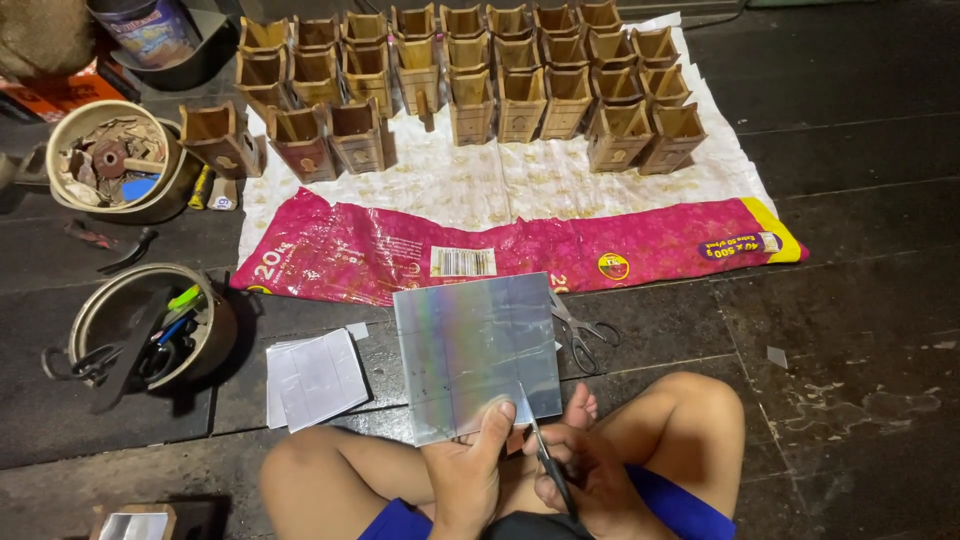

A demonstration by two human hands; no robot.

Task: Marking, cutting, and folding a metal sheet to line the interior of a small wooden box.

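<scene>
My left hand (470, 465) pinches the near edge of a shiny grey sheet (470, 350) that carries faint ruled lines. In my right hand (590, 470) are dark-handled scissors (540, 440), blades pointing up into the sheet's near edge. I sit on the floor with my bare knees on either side of my hands. A stack of small cut grey squares (315, 378) lies on the floor to the left of the sheet. A second pair of scissors (580, 335) lies just right of the sheet.
Several small open wooden boxes (470, 80) stand in rows on a white-and-pink sack (520, 250) spread on the dark floor. At left are a metal pot of tools (150, 325) and a bowl of scraps (110, 160). Pliers (110, 243) lie between them.
</scene>
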